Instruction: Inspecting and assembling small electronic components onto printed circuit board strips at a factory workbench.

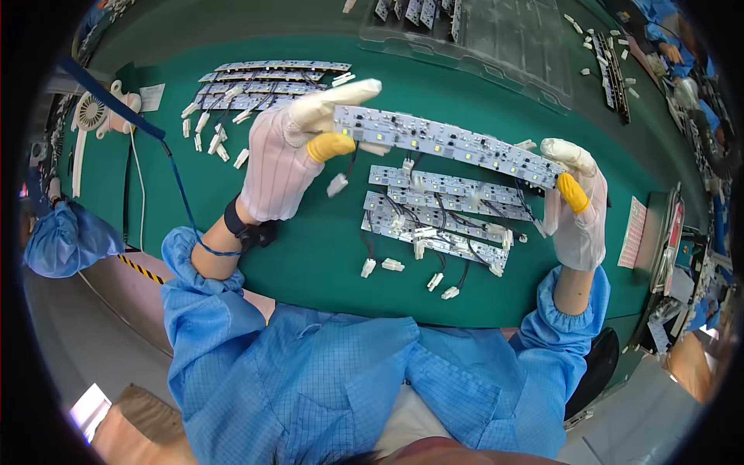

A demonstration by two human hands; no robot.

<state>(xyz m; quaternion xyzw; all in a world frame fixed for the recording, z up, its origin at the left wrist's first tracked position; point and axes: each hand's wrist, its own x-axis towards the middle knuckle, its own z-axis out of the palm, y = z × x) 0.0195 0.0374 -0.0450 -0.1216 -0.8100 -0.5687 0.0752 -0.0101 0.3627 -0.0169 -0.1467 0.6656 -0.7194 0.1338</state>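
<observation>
Between my two gloved hands an LED circuit board strip (pixel 446 145) is held up, slanting down to the right. My left hand (pixel 287 147) grips its left end, a yellow cot on the thumb and the index finger stretched along the top. The right end sits in my right hand (pixel 575 194), which also has a yellow thumb cot. A white connector (pixel 338 184) dangles on a dark wire below the left end. Under the held strip, several more LED strips (pixel 442 205) lie stacked on the green mat, their wires and white connectors (pixel 434 282) pointing toward me.
Another group of LED strips (pixel 263 87) lies at the far left, with loose connectors. A clear plastic tray (pixel 504 46) stands at the back. A small white fan (pixel 105 111) is at left. A blue wrist-strap cord (pixel 182 178) runs to my left wrist. Other people work at both sides.
</observation>
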